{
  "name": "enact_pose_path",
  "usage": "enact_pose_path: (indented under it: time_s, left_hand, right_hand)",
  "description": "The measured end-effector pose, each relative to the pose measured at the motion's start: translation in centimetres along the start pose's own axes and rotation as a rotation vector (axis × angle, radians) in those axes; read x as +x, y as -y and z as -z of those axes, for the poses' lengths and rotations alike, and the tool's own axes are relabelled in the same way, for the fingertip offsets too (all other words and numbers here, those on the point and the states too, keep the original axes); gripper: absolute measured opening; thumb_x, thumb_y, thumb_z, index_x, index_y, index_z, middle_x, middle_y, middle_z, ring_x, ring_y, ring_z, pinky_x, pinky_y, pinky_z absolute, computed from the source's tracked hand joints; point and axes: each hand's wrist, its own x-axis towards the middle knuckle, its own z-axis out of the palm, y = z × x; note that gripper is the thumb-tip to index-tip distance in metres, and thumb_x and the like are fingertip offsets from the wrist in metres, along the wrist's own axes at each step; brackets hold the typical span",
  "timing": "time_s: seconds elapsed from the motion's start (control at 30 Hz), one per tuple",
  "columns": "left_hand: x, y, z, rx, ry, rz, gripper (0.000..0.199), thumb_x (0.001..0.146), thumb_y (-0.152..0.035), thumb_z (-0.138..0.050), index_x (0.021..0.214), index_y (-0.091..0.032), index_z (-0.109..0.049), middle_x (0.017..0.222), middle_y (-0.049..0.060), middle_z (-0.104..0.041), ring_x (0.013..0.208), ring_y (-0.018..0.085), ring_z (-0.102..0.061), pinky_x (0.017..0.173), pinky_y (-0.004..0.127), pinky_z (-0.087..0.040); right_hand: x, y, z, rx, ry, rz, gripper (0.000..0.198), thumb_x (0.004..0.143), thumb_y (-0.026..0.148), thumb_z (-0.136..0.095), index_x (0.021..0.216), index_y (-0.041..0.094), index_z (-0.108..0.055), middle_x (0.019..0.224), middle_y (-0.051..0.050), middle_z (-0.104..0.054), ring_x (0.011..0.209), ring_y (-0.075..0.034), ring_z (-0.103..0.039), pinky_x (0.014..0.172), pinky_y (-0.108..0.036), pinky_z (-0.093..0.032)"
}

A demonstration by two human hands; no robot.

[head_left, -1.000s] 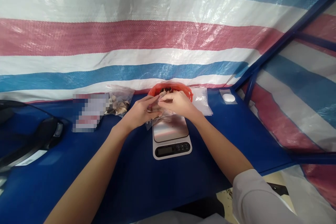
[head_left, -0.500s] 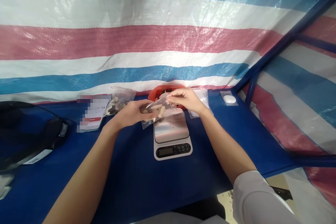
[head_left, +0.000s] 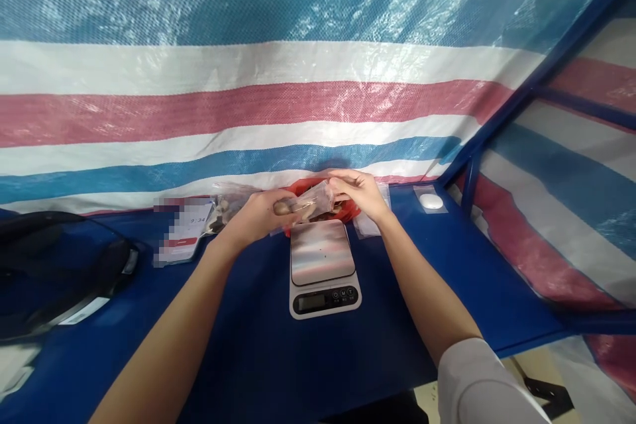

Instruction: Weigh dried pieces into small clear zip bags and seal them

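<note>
Both hands hold one clear plastic bag with pale, chunky pieces inside. My left hand is closed round its filled lower end. With fingers pinched, my right hand grips the other end, on the right. The bag is tilted, just above the front of a red bag holding more pieces, partly hidden by my hands. Nearer to me lies a white kitchen scale with a shiny plate; only tiny dark specks show on the plate.
Left of my hands lie another filled clear bag and a phone. A black headset-like object sits at far left. On the right are flat clear bags and a white mouse. Striped sheeting rises behind the blue table.
The clear bag has moved from over the scale's back edge toward the red bag and lies more level. Both hands still hold it. The camera view has tipped up slightly.
</note>
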Motion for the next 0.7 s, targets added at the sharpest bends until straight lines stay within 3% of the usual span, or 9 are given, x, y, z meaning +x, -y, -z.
enact_pose_path:
  time_s: [0.13,0.27,0.4,0.57,0.7]
  left_hand:
    - [2.0,-1.7,0.8,0.06,0.031,-0.054,0.034,0.074,-0.051,-0.073,0.097,-0.026,-0.075,0.086,0.001,-0.074,0.077,0.021,-0.063,0.071,0.028,-0.048]
    - [3.3,-1.6,1.1,-0.013,0.026,-0.023,0.056,0.07,-0.059,-0.075,0.111,-0.022,-0.071,0.089,0.002,-0.072,0.073,0.019,-0.061,0.069,0.028,-0.048]
    - [4.1,-0.4,0.5,-0.184,-0.054,0.052,0.073,0.064,-0.06,-0.079,0.123,-0.02,-0.064,0.077,-0.002,-0.066,0.067,0.017,-0.058,0.063,0.027,-0.048]
    - [5.0,0.3,-0.3,-0.32,-0.151,0.059,0.079,0.06,-0.056,-0.086,0.126,-0.019,-0.06,0.084,0.0,-0.068,0.074,0.018,-0.063,0.069,0.03,-0.053]
    - [5.7,0.4,0.1,-0.39,-0.088,0.012,0.068,0.063,-0.057,-0.086,0.116,-0.018,-0.068,0.099,0.006,-0.074,0.089,0.024,-0.069,0.081,0.034,-0.056]
  right_hand:
    - [0.9,-0.1,0.1,-0.046,0.015,0.045,0.038,0.072,0.045,-0.081,0.101,0.02,-0.077,0.088,-0.005,-0.079,0.082,-0.019,-0.074,0.065,-0.026,-0.059]
    - [1.8,-1.0,0.6,-0.01,-0.038,0.038,0.034,0.069,0.045,-0.082,0.092,0.02,-0.079,0.083,-0.004,-0.078,0.081,-0.02,-0.074,0.064,-0.028,-0.059]
    - [2.3,-1.7,1.2,0.034,-0.073,0.001,0.035,0.065,0.044,-0.084,0.09,0.021,-0.08,0.082,-0.003,-0.078,0.08,-0.02,-0.073,0.068,-0.032,-0.062]
    - [2.6,-2.4,1.7,0.074,-0.095,-0.04,0.036,0.063,0.045,-0.086,0.088,0.02,-0.079,0.085,-0.004,-0.078,0.079,-0.021,-0.073,0.072,-0.035,-0.063]
    - [2.7,-3.1,1.9,0.033,-0.106,-0.057,0.032,0.067,0.045,-0.083,0.087,0.02,-0.079,0.087,-0.005,-0.079,0.08,-0.021,-0.073,0.077,-0.036,-0.063]
